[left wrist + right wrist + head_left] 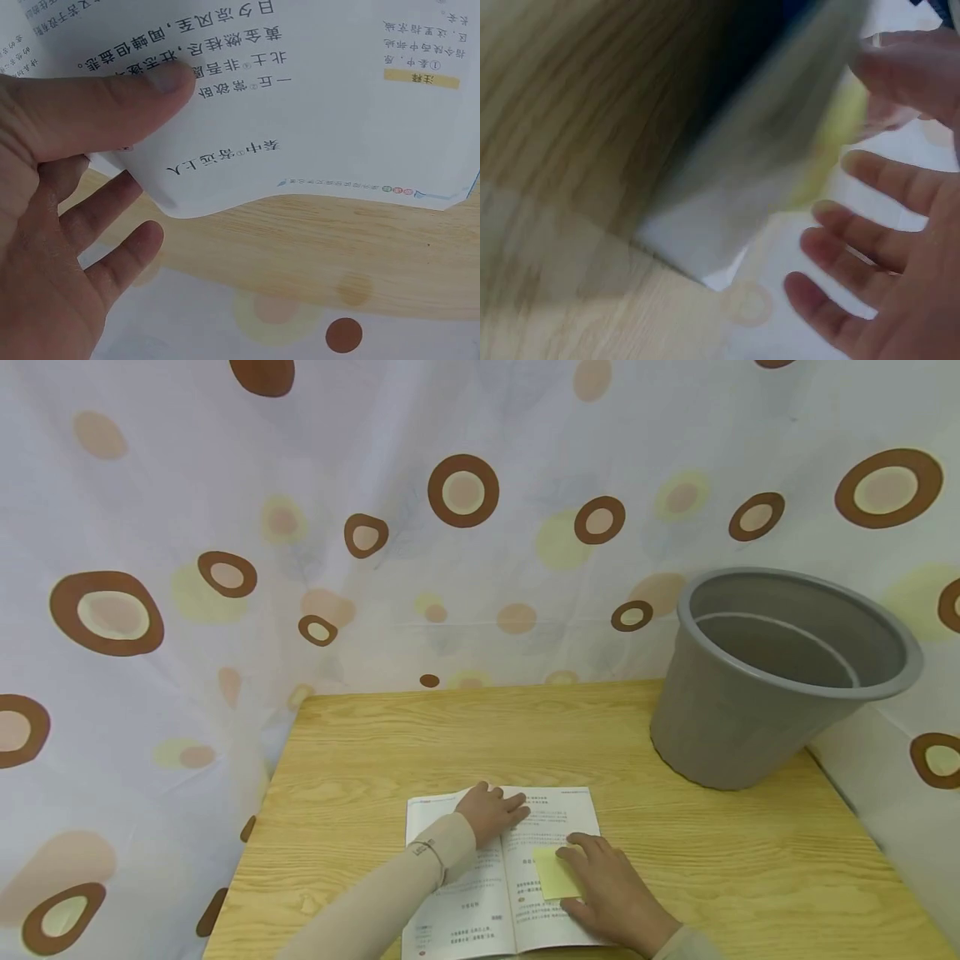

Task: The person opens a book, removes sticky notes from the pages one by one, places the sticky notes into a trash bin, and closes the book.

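Note:
An open book [457,910] with printed Chinese text lies on the wooden table. My left hand [491,814] holds it at the top edge near the spine. In the left wrist view the left thumb [112,112] presses on the page, while other fingers pass behind its bent edge. A yellow sticky note [553,877] is on the right page. My right hand [611,889] rests at the note's right side, its fingers spread and touching it. In the right wrist view the book [712,225] is blurred, and several right fingers [885,180] extend apart from it.
A large grey bucket [720,718] stands tilted at the back right of the table [480,735]. A white sheet [405,427] with brown and yellow rings hangs behind and along both sides. A thin band [430,850] circles the left sleeve near the wrist.

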A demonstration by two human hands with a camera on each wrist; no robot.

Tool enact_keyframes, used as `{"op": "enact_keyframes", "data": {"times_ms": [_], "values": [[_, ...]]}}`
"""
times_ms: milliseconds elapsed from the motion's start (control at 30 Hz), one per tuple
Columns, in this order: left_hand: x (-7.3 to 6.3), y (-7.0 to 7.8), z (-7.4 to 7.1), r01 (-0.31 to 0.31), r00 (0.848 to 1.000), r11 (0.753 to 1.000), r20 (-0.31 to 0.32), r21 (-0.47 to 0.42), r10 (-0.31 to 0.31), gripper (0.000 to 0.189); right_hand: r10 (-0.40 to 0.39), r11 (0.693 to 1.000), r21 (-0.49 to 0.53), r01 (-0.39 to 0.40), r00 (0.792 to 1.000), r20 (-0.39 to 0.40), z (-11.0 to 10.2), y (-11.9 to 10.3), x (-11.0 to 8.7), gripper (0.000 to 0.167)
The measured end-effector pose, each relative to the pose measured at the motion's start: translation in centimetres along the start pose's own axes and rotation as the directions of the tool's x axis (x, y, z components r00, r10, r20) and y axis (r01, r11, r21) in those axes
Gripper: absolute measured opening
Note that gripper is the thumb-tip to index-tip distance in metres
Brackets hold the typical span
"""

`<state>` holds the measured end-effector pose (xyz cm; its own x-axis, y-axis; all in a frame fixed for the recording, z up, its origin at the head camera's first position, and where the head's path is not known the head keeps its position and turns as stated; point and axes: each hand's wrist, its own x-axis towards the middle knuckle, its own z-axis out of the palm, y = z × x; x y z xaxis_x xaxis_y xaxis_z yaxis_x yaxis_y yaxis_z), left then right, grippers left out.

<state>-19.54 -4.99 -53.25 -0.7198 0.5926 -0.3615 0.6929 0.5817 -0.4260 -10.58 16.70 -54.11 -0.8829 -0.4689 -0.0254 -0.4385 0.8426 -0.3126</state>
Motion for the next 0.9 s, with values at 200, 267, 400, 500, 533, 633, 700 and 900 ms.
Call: {"op": "enact_keyframes", "data": {"times_ms": [200,267,400,500,533,633,700,900], "values": [[0.0,-0.1,0.4,-0.006,1.0,1.0,-0.01,-0.019,0.005,0.067,-0.017,0.997,-0.079,0.009,0.995,-0.098,-0.1,-0.2,0.4,0.035],[0.1,-0.1,0.4,-0.006,1.0,1.0,-0.01,-0.018,0.005,0.067,-0.035,0.993,-0.119,0.02,0.991,-0.126,-0.3,-0.1,0.6,0.028],[0.0,-0.1,0.6,-0.002,1.0,1.0,-0.014,-0.023,0.002,0.067,-0.053,0.985,-0.174,0.018,0.978,-0.202,-0.4,-0.1,1.0,0.016],[0.1,-0.1,0.7,0.0,1.0,1.0,-0.02,-0.026,-0.001,0.066,-0.041,0.983,-0.185,-0.003,0.971,-0.237,-0.4,0.1,1.4,0.01],[0.2,-0.1,0.7,0.0,1.0,1.0,-0.018,-0.024,-0.001,0.066,-0.038,0.983,-0.184,-0.008,0.969,-0.244,-0.4,0.2,1.5,0.009],[0.2,-0.1,0.7,-0.003,1.0,1.0,-0.007,-0.02,0.003,0.067,-0.025,0.986,-0.165,-0.019,0.965,-0.261,-0.4,0.5,1.6,0.008],[0.3,-0.2,0.5,-0.009,1.0,1.0,0.001,-0.018,0.009,0.067,-0.017,0.988,-0.151,-0.025,0.962,-0.273,-0.4,0.6,1.7,0.009],[0.2,-0.3,0.2,-0.019,1.0,1.0,0.02,-0.008,0.019,0.069,-0.022,0.99,-0.137,-0.022,0.949,-0.314,-0.9,0.9,1.7,0.012]]}}
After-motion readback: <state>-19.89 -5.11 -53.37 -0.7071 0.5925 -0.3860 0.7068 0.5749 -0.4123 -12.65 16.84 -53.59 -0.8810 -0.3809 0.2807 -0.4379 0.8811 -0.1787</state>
